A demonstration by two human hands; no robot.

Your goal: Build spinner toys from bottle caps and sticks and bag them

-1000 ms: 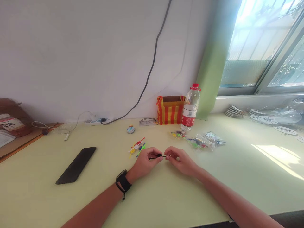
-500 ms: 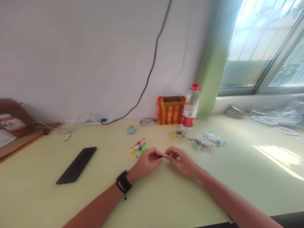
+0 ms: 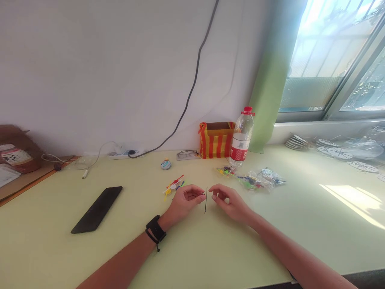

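My left hand, with a black watch on its wrist, pinches a thin black pointer between thumb and fingertips. The pointer stands nearly upright in the view, and its middle is partly covered by the fingertips. Just to its right is my right hand, thumb and forefinger curved and slightly apart, with nothing visible between them. Behind my left hand lies a small pile of coloured plastic arrow pointers in red, white, yellow, green and blue, partly hidden by that hand.
Clear plastic bags of coloured parts lie beyond my right hand, near a water bottle and a striped bag. A black flat slab lies at left. Farther back are a small round tin and glasses. White discs lie at right.
The black pointer has turned from lying across between both hands to nearly upright. My right fingertips have let go of it, while my left hand keeps its pinch.
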